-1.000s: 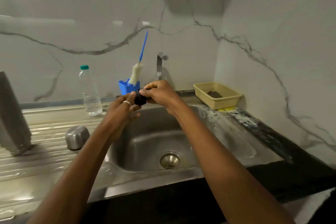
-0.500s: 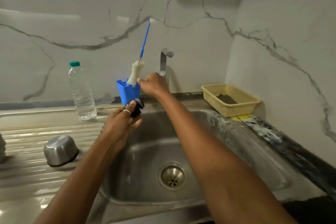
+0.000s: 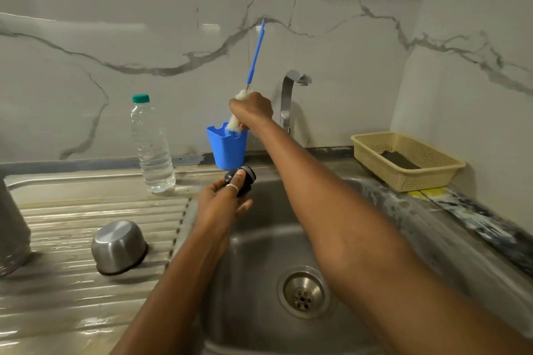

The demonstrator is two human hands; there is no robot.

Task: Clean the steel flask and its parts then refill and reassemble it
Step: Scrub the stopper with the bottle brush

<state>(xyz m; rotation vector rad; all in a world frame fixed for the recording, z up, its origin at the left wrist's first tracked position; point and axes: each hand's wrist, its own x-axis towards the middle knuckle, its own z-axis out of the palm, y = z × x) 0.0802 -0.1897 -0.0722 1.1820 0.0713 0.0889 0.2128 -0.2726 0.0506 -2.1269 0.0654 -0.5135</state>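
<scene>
My left hand (image 3: 220, 204) holds the flask's black stopper (image 3: 244, 180) above the sink's left rim. My right hand (image 3: 251, 110) is closed around the white bristles of a blue-handled bottle brush (image 3: 256, 55), which stands head down in a blue cup (image 3: 227, 147) at the back of the sink. The steel flask body (image 3: 11, 233) stands at the far left edge, cut off by the frame. Its steel cap (image 3: 118, 246) lies upside down on the ribbed draining board (image 3: 72, 291).
A clear water bottle (image 3: 151, 147) with a green cap stands behind the draining board. The steel tap (image 3: 290, 95) rises just right of the blue cup. A beige basket (image 3: 403, 160) holding a dark sponge sits at the back right. The sink basin (image 3: 259, 253) with its drain (image 3: 302, 292) lies below my arms.
My right hand let go of the stopper, reached back to the blue cup and closed on the brush head. My left hand kept the stopper. The view shifted down and left.
</scene>
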